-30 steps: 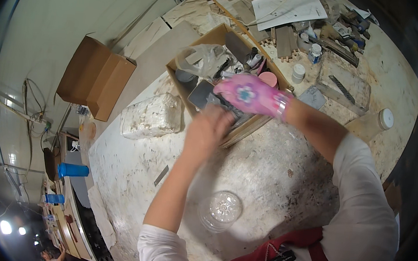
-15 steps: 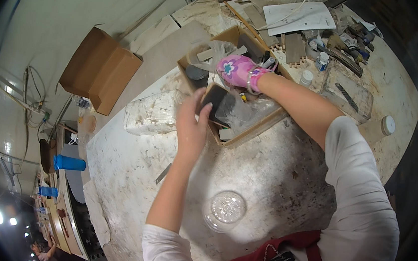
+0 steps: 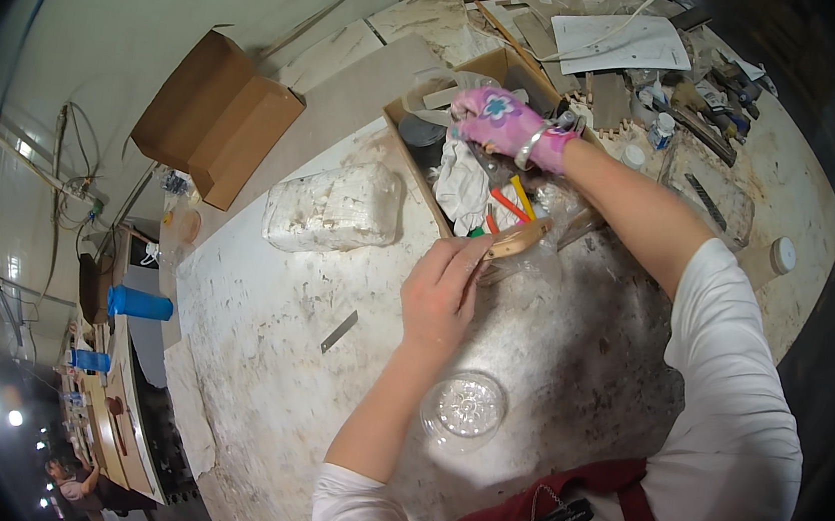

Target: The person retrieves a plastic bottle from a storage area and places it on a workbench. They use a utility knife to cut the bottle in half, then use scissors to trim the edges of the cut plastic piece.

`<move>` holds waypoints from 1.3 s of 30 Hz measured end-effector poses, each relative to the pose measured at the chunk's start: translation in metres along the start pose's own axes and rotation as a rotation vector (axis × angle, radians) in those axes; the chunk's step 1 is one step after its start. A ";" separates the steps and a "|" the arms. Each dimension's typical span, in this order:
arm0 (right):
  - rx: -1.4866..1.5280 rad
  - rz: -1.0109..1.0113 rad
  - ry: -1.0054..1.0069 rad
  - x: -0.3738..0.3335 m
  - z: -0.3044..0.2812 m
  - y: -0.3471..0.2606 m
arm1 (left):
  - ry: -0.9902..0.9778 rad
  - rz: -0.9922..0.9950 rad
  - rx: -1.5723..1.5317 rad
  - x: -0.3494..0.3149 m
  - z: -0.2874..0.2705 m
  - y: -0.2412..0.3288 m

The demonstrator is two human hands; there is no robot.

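Observation:
My left hand (image 3: 441, 288) is closed around a tan, wood-like piece (image 3: 520, 239) at the near edge of an open cardboard box (image 3: 419, 172). My right hand (image 3: 506, 128), in a pink floral glove with a metal bracelet at the wrist, reaches into the box. Its fingers are curled near clear plastic, and what they grip is hidden. Inside the box lie a crumpled white cloth (image 3: 463, 187), a red stick (image 3: 509, 205), a yellow stick (image 3: 523, 197) and a dark round thing (image 3: 420, 130). Clear plastic film hangs around the near right corner.
A white-wrapped block (image 3: 332, 207) and a short metal strip (image 3: 339, 332) lie left of my left arm. Nearer me stands a clear round dish (image 3: 463, 410). An open brown carton (image 3: 215, 120) is at far left. Tools, jars and a white sheet (image 3: 619, 44) crowd the far right.
My left hand has moved right along the box's near side; the dark block it touched is out of sight and the tan piece shows. The white cloth and coloured sticks are now uncovered.

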State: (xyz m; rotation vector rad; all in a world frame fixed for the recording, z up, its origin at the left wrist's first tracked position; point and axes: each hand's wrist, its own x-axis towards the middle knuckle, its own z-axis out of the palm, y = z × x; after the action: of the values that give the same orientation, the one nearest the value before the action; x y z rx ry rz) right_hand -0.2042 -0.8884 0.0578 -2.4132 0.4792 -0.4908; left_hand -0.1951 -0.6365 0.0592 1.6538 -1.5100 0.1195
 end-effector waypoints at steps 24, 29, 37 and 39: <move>0.951 -0.522 0.938 -0.119 -0.144 -0.114 | -0.042 0.109 0.239 0.086 0.011 -0.101; 0.755 0.019 0.556 -0.207 -0.127 -0.078 | -0.470 -0.462 -0.357 0.083 0.000 0.012; 0.973 0.180 0.148 -0.235 -0.045 -0.062 | -0.625 -0.309 -0.437 -0.034 0.042 0.058; 1.088 0.256 0.217 -0.240 -0.034 -0.052 | -0.520 -0.420 -0.434 -0.056 0.046 0.056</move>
State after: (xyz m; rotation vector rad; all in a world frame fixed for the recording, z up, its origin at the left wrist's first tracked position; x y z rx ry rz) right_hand -0.4159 -0.7592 0.0616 -1.2489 0.4392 -0.6729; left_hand -0.2785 -0.6162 0.0265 1.6637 -1.3760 -0.8639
